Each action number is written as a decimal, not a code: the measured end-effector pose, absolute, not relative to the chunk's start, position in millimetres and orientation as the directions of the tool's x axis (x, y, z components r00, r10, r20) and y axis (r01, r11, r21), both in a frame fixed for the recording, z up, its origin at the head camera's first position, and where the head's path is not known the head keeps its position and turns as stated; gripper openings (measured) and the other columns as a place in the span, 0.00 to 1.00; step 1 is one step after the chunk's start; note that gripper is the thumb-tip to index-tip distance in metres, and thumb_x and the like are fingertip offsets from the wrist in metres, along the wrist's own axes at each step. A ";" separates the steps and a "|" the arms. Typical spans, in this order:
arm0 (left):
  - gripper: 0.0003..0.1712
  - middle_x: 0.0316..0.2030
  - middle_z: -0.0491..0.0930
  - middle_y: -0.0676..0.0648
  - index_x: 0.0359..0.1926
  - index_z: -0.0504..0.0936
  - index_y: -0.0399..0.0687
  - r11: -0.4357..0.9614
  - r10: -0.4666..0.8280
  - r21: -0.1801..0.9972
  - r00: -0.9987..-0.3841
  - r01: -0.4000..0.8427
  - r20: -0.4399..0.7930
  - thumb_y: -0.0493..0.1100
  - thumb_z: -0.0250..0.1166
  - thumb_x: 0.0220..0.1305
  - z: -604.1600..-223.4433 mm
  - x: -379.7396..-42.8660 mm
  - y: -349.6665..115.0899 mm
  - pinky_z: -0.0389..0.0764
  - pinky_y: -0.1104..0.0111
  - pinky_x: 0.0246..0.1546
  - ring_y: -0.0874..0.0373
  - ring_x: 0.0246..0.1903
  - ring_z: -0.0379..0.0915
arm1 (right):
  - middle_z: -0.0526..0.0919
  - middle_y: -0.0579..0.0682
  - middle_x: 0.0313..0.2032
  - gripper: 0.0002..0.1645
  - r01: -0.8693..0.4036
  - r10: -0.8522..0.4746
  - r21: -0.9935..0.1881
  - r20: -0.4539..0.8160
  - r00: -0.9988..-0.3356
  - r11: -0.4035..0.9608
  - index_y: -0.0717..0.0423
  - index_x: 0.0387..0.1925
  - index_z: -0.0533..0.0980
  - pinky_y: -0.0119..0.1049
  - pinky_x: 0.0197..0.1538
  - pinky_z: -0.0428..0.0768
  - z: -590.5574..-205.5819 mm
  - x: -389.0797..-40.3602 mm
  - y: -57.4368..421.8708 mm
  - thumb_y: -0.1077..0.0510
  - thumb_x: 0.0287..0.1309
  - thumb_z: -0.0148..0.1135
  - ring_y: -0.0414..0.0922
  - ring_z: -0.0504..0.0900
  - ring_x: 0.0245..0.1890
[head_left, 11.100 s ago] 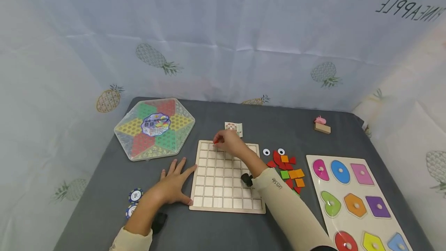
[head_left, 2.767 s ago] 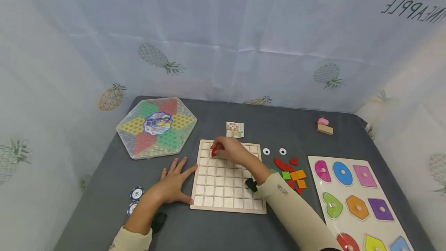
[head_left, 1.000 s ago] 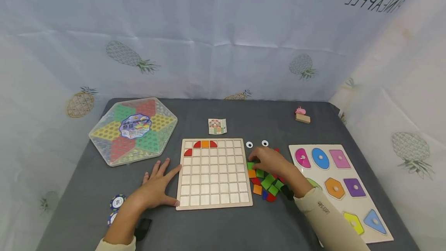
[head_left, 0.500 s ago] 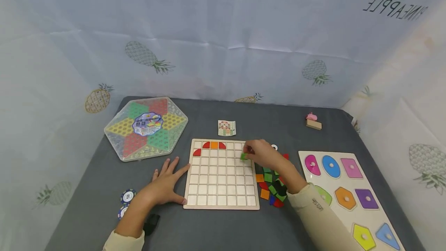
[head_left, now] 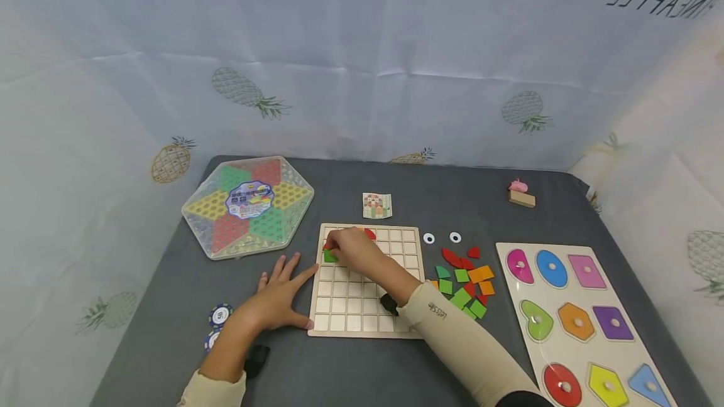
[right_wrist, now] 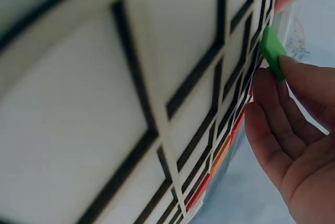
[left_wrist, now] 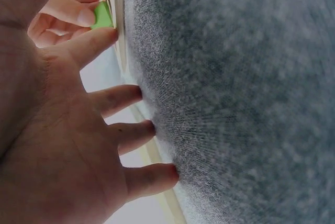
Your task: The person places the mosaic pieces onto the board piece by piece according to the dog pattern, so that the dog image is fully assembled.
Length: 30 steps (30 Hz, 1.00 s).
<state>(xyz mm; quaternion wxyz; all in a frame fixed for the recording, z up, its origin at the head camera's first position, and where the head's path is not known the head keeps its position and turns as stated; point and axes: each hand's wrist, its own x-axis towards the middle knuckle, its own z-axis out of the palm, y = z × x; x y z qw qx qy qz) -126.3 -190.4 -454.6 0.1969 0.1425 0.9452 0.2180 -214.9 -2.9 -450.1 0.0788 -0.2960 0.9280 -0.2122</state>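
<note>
My right hand (head_left: 364, 259) reaches across a wooden grid board (head_left: 362, 334) and pinches a green square tile (head_left: 330, 257) at the leftmost column, near the top. In the right wrist view, thumb and fingers hold this green tile (right_wrist: 272, 51) by one end while its other end is right at the grid. Red and orange pieces lie in the upper cells, a red quarter-round (head_left: 370, 233) showing past the hand, which partly hides the others. My left hand (head_left: 274, 303) is spread flat on the table, with its thumb and index finger at the board's left edge.
Loose red, orange and green tiles (head_left: 460, 298) lie right of the board, below two eye-shaped discs (head_left: 455, 237). A knob puzzle (head_left: 545, 300) stands further right. Behind is a picture card (head_left: 377, 205); at left are a Chinese checkers set (head_left: 249, 209) and poker chips (head_left: 220, 315).
Since the first frame, red and orange pieces have come onto the board's upper cells. My right hand took the green tile from the pile and carried it left. The left hand has stayed put.
</note>
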 end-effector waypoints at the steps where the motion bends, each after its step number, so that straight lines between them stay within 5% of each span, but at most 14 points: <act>1: 0.60 0.70 0.39 0.39 0.68 0.55 0.61 0.864 0.358 0.468 -0.881 0.187 -0.308 0.60 0.75 0.32 -454.5 -126.8 -189.6 0.42 0.33 0.55 0.37 0.67 0.28 | 0.81 0.40 0.28 0.03 -0.516 -0.582 -0.433 -0.024 -0.813 0.739 0.50 0.32 0.80 0.24 0.30 0.73 -449.9 -214.3 -3.1 0.59 0.56 0.60 0.33 0.76 0.26; 19: 0.61 0.70 0.39 0.39 0.69 0.55 0.61 0.861 0.357 0.478 -0.877 0.176 -0.320 0.62 0.75 0.31 -456.6 -126.7 -189.5 0.41 0.32 0.54 0.36 0.67 0.27 | 0.81 0.42 0.32 0.09 -0.656 -0.659 -0.105 0.013 -0.752 0.747 0.47 0.36 0.83 0.25 0.34 0.76 -453.6 -202.8 -8.8 0.52 0.51 0.65 0.36 0.79 0.32; 25: 0.62 0.69 0.40 0.38 0.68 0.55 0.61 0.863 0.351 0.474 -0.881 0.174 -0.316 0.63 0.75 0.29 -460.2 -124.8 -189.3 0.41 0.32 0.54 0.35 0.67 0.28 | 0.81 0.42 0.34 0.08 -0.624 -0.636 -0.199 0.003 -0.771 0.756 0.48 0.35 0.83 0.28 0.35 0.76 -443.5 -201.4 13.7 0.55 0.52 0.64 0.37 0.79 0.34; 30: 0.62 0.69 0.40 0.37 0.68 0.55 0.60 0.860 0.362 0.476 -0.878 0.185 -0.313 0.61 0.75 0.29 -455.3 -127.7 -189.8 0.40 0.32 0.53 0.34 0.66 0.28 | 0.83 0.45 0.35 0.08 -0.482 -0.506 -0.260 -0.028 -0.862 0.837 0.52 0.36 0.82 0.35 0.37 0.78 -422.4 -206.9 72.9 0.59 0.54 0.61 0.42 0.80 0.36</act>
